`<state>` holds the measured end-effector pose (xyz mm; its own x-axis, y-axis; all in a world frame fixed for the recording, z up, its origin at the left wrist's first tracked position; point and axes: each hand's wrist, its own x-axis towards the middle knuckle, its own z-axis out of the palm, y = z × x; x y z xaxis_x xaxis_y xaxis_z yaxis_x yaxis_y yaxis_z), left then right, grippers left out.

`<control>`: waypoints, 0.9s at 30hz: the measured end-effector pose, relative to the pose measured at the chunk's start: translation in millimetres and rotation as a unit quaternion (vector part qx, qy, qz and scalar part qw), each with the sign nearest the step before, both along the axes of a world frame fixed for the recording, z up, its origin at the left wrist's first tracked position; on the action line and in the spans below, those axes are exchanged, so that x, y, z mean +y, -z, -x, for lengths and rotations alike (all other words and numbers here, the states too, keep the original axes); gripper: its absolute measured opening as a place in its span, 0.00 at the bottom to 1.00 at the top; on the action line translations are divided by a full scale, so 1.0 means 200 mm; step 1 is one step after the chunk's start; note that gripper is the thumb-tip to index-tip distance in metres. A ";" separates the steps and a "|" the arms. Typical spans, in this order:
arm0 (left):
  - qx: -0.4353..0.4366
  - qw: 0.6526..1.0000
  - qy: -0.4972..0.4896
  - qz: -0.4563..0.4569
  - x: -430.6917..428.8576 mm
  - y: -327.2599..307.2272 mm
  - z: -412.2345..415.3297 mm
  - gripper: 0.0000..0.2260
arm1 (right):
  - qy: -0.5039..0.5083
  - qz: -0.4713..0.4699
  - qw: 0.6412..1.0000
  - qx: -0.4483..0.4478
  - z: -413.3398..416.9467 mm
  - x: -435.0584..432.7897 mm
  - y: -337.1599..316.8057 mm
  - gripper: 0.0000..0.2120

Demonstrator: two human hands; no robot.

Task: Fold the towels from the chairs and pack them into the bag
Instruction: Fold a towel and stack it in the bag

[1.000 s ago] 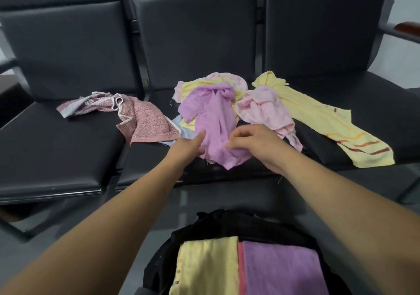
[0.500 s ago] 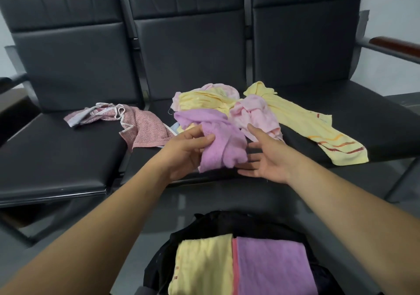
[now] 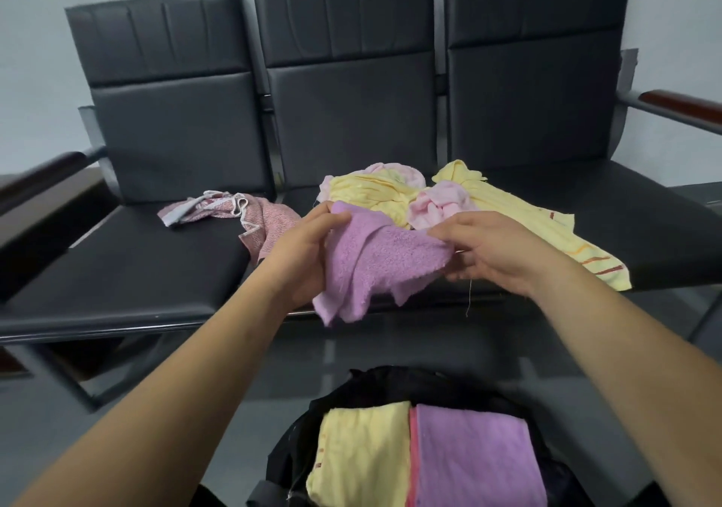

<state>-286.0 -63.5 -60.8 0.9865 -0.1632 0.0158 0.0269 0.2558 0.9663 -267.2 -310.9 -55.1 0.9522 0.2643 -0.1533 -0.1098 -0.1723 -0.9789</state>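
Nearest the camera, the black bag (image 3: 390, 385) sits open on the floor, mouth up, so folded pieces can drop straight in. A folded yellow towel (image 3: 363, 455) and a folded purple towel (image 3: 476, 463) already lie flat side by side inside it, with a thin pink edge showing between them.

Above the front edge of the middle seat, both hands are clamped on a loose purple towel (image 3: 375, 268). The left hand (image 3: 301, 256) grips its upper left edge and the right hand (image 3: 496, 248) pinches the right corner. They are held apart, probably to stretch the top edge and find the corners before folding. The lower part hangs crumpled off the seat.

Behind it on the chairs (image 3: 156, 272), a heap waits mid-seat: a bunched yellow towel (image 3: 371, 194) and a pink towel (image 3: 441, 203). A long striped yellow towel (image 3: 547, 233) trails toward the right seat's front edge. A reddish patterned towel (image 3: 269, 221) lies across the left and middle seats, so most of the folding remains
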 end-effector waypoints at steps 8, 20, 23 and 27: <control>-0.030 0.993 0.074 -0.089 -0.07 -0.21 0.15 0.09 | -0.026 0.142 0.956 -0.256 0.18 0.07 -0.18 0.21; -0.111 0.992 -0.014 -0.051 -0.08 -0.77 0.26 0.14 | -0.029 0.072 0.932 -0.353 0.35 0.11 -0.70 0.08; -0.129 0.987 -0.075 -0.060 -0.03 -0.91 0.25 0.13 | -0.013 0.033 0.941 -0.337 0.40 0.10 -0.86 0.07; -0.161 0.957 -0.150 -0.191 0.06 -1.02 0.22 0.11 | 0.030 -0.075 0.956 -0.281 0.41 0.05 -1.01 0.13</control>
<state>-330.1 -50.8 143.1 0.9441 0.0722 0.3215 -0.3064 -0.1671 0.9371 -349.1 -301.8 146.5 0.8877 0.1853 0.4216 0.4348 -0.0358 -0.8998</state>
